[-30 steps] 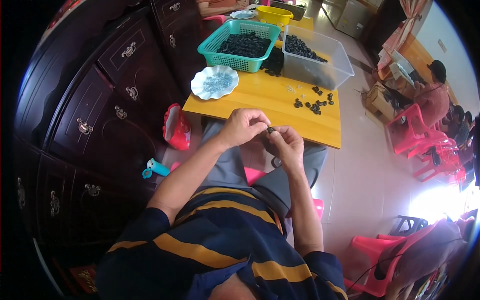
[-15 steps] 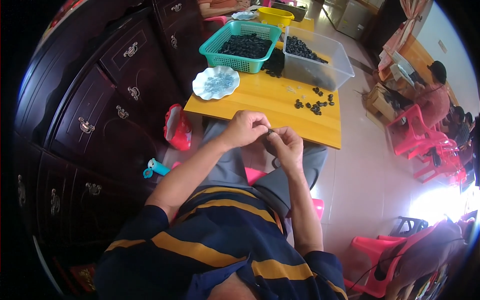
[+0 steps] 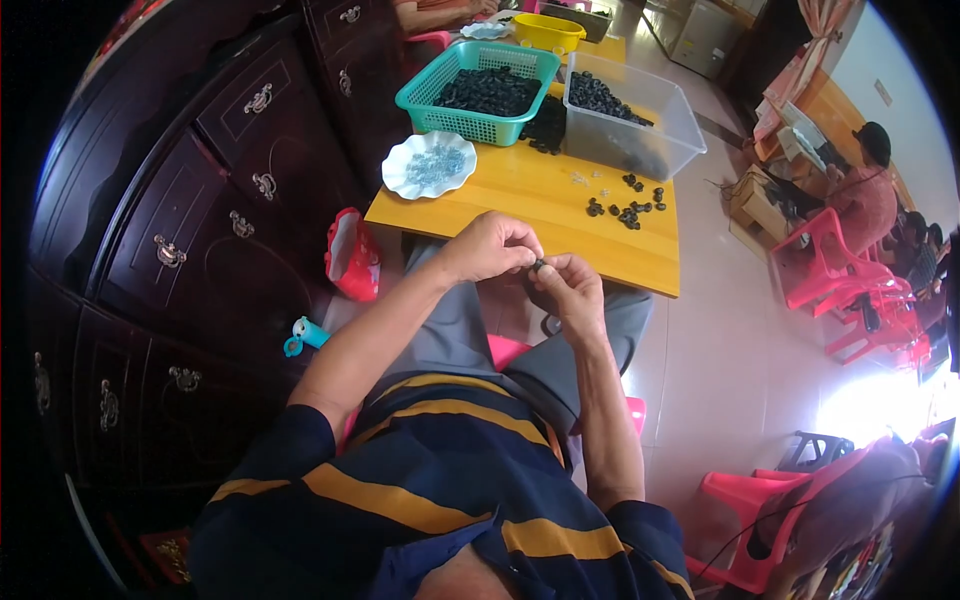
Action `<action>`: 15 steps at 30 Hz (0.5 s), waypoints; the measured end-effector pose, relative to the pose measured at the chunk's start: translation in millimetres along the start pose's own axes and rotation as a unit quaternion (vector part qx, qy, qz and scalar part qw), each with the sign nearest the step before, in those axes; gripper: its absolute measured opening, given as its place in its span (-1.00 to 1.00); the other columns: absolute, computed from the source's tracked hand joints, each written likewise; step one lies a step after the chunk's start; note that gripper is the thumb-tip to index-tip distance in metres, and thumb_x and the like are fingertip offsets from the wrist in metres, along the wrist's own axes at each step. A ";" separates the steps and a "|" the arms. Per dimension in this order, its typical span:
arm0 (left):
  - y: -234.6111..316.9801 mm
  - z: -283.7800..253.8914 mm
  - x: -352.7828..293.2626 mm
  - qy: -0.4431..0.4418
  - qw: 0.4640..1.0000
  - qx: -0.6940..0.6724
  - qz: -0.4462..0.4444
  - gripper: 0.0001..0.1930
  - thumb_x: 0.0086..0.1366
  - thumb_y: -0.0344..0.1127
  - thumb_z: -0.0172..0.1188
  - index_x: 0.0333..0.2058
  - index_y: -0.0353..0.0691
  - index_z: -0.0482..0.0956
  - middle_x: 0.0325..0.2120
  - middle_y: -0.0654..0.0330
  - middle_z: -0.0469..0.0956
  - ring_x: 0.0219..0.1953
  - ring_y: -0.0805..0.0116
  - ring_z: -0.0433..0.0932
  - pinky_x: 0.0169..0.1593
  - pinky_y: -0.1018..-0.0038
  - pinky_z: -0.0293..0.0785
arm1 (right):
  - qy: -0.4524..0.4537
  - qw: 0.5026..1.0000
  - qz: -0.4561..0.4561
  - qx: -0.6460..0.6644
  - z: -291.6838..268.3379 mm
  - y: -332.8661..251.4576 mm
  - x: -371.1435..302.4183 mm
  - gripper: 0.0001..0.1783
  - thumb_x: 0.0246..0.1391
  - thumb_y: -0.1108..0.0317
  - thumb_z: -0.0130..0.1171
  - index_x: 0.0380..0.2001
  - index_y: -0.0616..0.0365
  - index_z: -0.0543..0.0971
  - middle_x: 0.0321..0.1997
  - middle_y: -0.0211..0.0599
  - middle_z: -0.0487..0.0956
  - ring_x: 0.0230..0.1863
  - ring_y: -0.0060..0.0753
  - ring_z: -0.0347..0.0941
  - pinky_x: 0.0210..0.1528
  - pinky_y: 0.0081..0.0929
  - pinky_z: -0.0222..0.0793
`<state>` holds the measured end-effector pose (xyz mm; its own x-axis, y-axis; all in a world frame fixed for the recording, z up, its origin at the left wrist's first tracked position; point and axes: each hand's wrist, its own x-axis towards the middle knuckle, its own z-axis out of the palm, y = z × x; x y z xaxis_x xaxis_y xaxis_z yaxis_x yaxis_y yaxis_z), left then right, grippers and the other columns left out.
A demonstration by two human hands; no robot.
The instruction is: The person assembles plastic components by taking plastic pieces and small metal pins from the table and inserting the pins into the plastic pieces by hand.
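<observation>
A small black part (image 3: 539, 265) is pinched between my two hands, just off the near edge of the yellow wooden table (image 3: 480, 212). My left hand (image 3: 492, 247) grips it with thumb and forefinger from the left. My right hand (image 3: 572, 290) has its thumb and fingers closed on the same part from the right. Its exact kind is too small to make out. Several similar black parts (image 3: 630, 213) lie loose at the table's right side. A white scalloped plate (image 3: 398, 183) at the left holds small clear bluish pieces.
A green basket (image 3: 408, 100) and a clear plastic bin (image 3: 685, 140) hold many black parts. A yellow basin (image 3: 550, 35) stands farther back. Dark cabinets (image 3: 210, 200) line the left, with a red bag (image 3: 352, 262) beside the table. People sit on pink chairs (image 3: 825, 255) at right.
My left hand has shifted very slightly upward at the fingertips. Both hands keep their pinch on the small black part; the view has tilted a little.
</observation>
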<state>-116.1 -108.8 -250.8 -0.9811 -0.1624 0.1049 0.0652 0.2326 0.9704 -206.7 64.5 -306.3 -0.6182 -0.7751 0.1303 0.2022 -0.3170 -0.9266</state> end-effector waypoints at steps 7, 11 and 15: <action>17.1 7.1 -5.5 0.051 0.993 0.093 0.050 -0.61 0.17 -0.43 0.26 0.01 -0.29 0.58 -0.44 0.16 0.65 -0.42 0.45 0.62 -0.26 0.49 0.54 | 0.042 0.985 0.063 0.156 6.9 5.2 2.0 -0.87 0.26 0.45 0.16 -0.16 0.23 0.54 -0.21 -0.28 0.64 -0.23 -0.53 0.57 -0.09 -0.57 0.49; 18.2 21.5 -16.8 0.120 0.936 0.295 0.149 -0.55 0.13 -0.41 0.34 0.04 -0.27 0.55 -0.33 0.14 0.62 -0.35 0.35 0.64 -0.23 0.45 0.56 | 0.040 0.980 0.061 0.185 8.2 0.5 2.4 -0.85 0.31 0.34 0.11 -0.14 0.16 0.52 -0.21 -0.31 0.64 -0.23 -0.52 0.58 -0.03 -0.50 0.50; 17.4 34.6 -14.7 0.156 0.896 0.364 0.200 -0.63 0.07 -0.36 0.31 -0.10 -0.24 0.59 -0.29 0.09 0.60 -0.27 0.11 0.63 -0.19 0.29 0.57 | 0.018 0.979 0.081 0.184 -2.3 7.8 3.8 -0.85 0.30 0.32 0.12 -0.15 0.14 0.53 -0.22 -0.33 0.64 -0.22 -0.51 0.58 -0.04 -0.53 0.48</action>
<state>-106.8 -69.2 -243.0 -0.7996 -0.1608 0.5786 0.1519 0.8780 0.4538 -209.2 60.3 -313.8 -0.5804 -0.8139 -0.0264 0.5557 -0.3721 -0.7435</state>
